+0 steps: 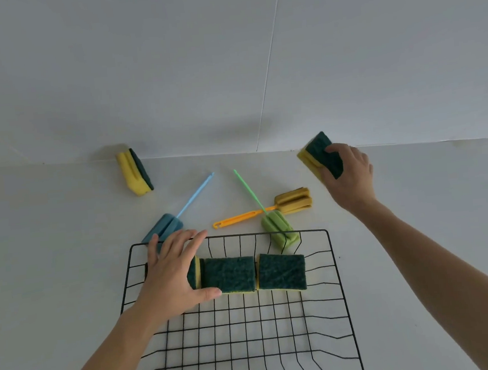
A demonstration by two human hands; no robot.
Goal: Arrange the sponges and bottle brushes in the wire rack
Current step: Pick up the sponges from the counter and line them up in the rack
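A black wire rack [338,280] lies on the white table in front of me. Three yellow sponges with green scouring tops sit in a row along its far side: a middle sponge [229,275], a right sponge [282,271], and a leftmost sponge [194,273] mostly hidden under my left hand [170,272], which rests flat on it. My right hand [349,175] grips another sponge [319,153] at the far right by the wall. A fifth sponge [135,172] leans at the wall, far left. Blue [163,225], green [280,230] and orange [293,200] bottle brushes lie beyond the rack.
The white wall meets the table just behind the far sponges. The near half of the rack holds nothing. The green brush's head touches the rack's far right rim, and its handle crosses the orange brush's handle.
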